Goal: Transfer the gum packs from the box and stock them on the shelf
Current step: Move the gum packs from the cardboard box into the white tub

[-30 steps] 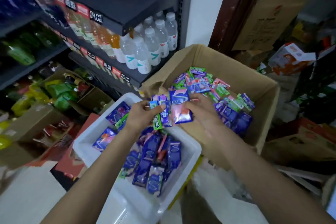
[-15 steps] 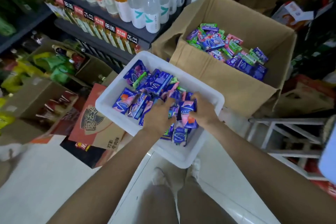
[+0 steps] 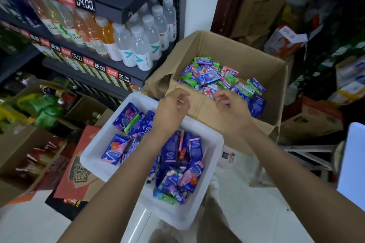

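Note:
An open cardboard box (image 3: 199, 104) at centre right holds several purple, green and pink gum packs (image 3: 209, 77). In front of it a white plastic bin (image 3: 92, 156) is filled with blue and pink gum packs (image 3: 177, 163). My left hand (image 3: 169, 110) hovers over the bin's far edge with its fingers loosely curled and nothing in them. My right hand (image 3: 231, 112) hangs at the box's near wall, fingers also loosely curled, with no pack visibly in its grip.
A dark shelf unit (image 3: 126, 7) with price tags stands at the upper left, carrying water and juice bottles (image 3: 138, 45). Cartons of goods (image 3: 29, 144) sit on the floor at left. More boxes (image 3: 308, 122) and a white metal frame (image 3: 308, 154) crowd the right.
Both hands let go of the packs they pressed into the white bin and rose toward the cardboard box. The camera tilted back up.

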A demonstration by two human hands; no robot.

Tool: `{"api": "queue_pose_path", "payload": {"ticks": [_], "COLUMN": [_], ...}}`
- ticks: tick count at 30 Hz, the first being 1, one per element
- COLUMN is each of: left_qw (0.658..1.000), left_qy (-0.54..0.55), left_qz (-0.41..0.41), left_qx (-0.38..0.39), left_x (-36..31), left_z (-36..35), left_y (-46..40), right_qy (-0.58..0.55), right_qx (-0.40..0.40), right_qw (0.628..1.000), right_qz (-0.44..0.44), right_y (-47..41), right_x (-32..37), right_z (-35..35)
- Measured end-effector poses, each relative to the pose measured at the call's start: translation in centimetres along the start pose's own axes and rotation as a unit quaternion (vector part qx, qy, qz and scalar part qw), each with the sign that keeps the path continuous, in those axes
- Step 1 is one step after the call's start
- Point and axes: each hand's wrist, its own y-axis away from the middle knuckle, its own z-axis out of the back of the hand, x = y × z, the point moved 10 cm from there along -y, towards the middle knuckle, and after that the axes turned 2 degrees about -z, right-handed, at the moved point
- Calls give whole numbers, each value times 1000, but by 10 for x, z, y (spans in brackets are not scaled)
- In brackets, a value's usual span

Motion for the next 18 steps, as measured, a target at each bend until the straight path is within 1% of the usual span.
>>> {"api": "queue_pose_path", "payload": {"ticks": [3, 5, 8, 11, 12, 14, 18], "left_qw": [999, 998, 994, 981, 975, 966, 943], "left_qy": [-16, -42, -104, -157, -171, -186, -232], "left_qz": [-31, -40, -9, 63, 88, 112, 139], "left_qx": [-27, -15, 34, 97, 112, 139, 191], "left_x": [-27, -36, -28, 7, 19, 37, 57], "left_z": [-14, -37, -82, -125, -135, -151, -170], "left_y": [-51, -87, -139, -176, -185, -198, -207], "right_qy": [5, 41, 99, 144, 152, 169, 236], "right_qx": [-30, -30, 41, 121, 138, 167, 260], "right_qw": [1000, 999, 993, 981, 978, 971, 936], "right_qz": [-1, -15, -38, -48, -50, -40, -25], "right_y": [-47, -81, -131, -172, -184, -204, -220], "right_x": [-14, -30, -58, -86, -95, -108, -138], "right_z": [28, 36, 30, 20, 19, 13, -10]}}
